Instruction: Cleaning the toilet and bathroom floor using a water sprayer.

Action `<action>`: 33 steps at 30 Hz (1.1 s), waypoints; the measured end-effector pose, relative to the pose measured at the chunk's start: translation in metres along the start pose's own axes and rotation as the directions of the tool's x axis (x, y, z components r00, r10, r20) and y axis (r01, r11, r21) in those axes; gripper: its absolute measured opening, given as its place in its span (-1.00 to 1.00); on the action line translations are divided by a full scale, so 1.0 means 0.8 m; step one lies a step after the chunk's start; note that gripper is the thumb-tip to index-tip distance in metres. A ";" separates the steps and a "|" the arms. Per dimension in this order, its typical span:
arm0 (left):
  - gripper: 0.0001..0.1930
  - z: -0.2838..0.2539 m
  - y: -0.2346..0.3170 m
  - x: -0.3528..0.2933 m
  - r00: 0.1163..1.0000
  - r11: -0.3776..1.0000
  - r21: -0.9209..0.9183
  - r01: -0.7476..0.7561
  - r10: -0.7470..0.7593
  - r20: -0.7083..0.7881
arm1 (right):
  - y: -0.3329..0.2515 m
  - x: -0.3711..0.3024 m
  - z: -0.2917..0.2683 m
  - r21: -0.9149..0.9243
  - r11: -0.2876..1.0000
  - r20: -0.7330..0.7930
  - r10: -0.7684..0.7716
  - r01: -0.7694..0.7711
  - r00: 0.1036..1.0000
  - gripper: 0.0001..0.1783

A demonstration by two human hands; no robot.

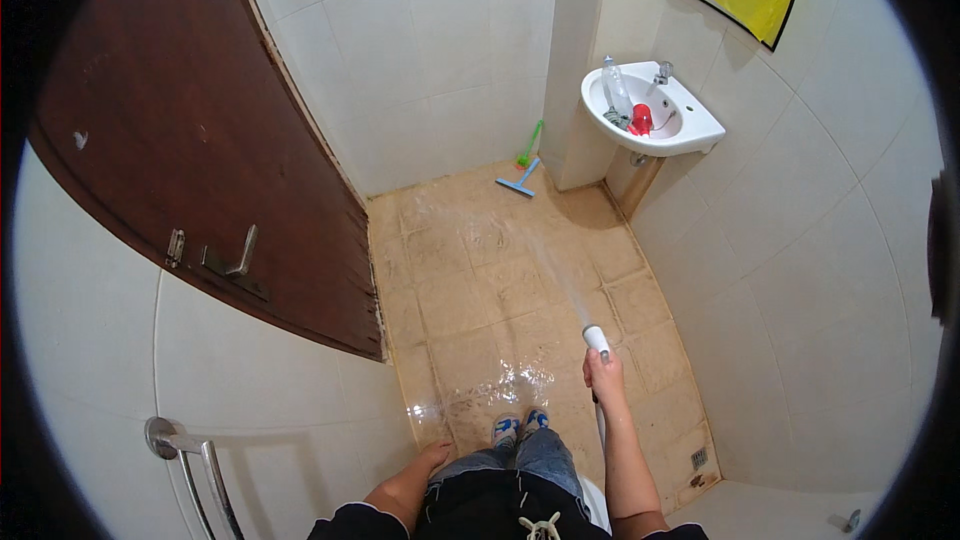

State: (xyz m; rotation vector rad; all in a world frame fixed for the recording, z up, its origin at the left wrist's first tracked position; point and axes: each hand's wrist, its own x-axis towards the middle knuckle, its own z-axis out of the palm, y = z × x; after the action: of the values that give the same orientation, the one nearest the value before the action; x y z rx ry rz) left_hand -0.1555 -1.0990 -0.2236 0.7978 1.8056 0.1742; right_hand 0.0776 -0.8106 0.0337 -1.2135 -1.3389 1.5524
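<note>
My right hand [604, 374] is closed around a white hand sprayer [596, 339], its hose running down along my forearm. A jet of water [560, 275] leaves the sprayer's head and lands on the beige tiled floor [450, 285] ahead of me. My left hand [437, 453] hangs low beside my left thigh, near the left wall, and its fingers are too small and hidden to make out. Wet, shiny patches lie on the tiles in front of my blue and white footwear [507, 428].
A blue squeegee [518, 185] and a green-handled brush [527, 148] lie by the far corner. On the right, a white sink [690, 135] holds a clear bottle [614, 88] and a red item [642, 119]. The brown door [220, 140] and a metal grab bar [190, 443] are left.
</note>
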 end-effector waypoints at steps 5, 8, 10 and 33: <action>-0.64 0.002 -0.005 0.004 1.000 0.998 -0.065 0.020 -0.019 0.007 | 0.008 -0.011 0.027 -0.166 0.978 0.276 0.166 -0.123 0.947 -0.74; -0.65 0.000 0.003 -0.006 1.000 0.999 -0.033 -0.004 0.003 -0.014 | -0.004 -0.007 0.032 -0.224 0.949 0.317 0.287 -0.222 0.904 -0.69; -0.64 0.002 0.004 -0.004 0.999 0.996 -0.086 0.034 -0.034 -0.006 | 0.007 0.007 0.023 -0.310 0.942 -0.019 0.132 -0.131 0.991 -0.71; -0.62 -0.009 0.003 -0.031 0.987 0.966 -0.203 0.157 -0.160 0.004 | -0.007 -0.002 0.053 -0.491 0.868 0.010 0.089 -0.073 0.996 -0.54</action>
State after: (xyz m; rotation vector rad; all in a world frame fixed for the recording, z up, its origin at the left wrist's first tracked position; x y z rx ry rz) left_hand -0.1566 -1.1103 -0.2000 0.5067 1.8205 0.2545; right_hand 0.0372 -0.8233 0.0397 -1.5703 -1.7960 1.3268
